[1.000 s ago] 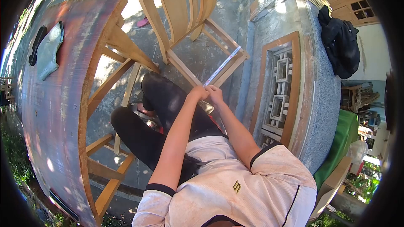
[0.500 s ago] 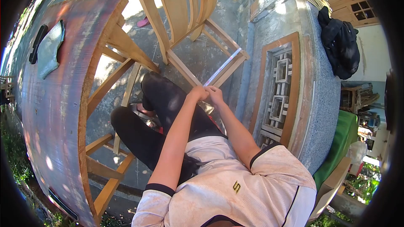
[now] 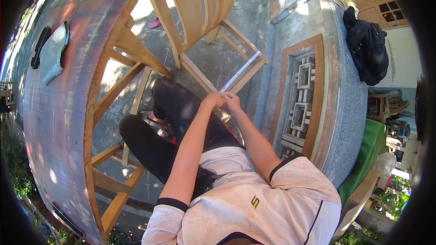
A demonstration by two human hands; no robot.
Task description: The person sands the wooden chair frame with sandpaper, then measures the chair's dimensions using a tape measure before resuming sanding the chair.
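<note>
A pale measuring tape (image 3: 242, 71) is stretched along the front rail of a wooden chair's open seat frame (image 3: 198, 73). Its far end lies at the right corner of the frame, its near end at the corner by my hands. My left hand (image 3: 214, 100) is closed around the near end of the tape, with the fingers bent. Close against it, my right hand (image 3: 232, 103) pinches the tape at the same corner. The chair's tall slatted back (image 3: 187, 7) has a carved panel at the top. Whatever lies inside my fists is hidden.
At left stands a large wooden table (image 3: 63, 109), with a glass-like piece (image 3: 54, 54) and a dark object (image 3: 41, 47) on it. A low wall with a framed lattice (image 3: 302, 90) runs along the right, carrying a black bag (image 3: 367, 47). A pink slipper (image 3: 154, 23) lies on the floor.
</note>
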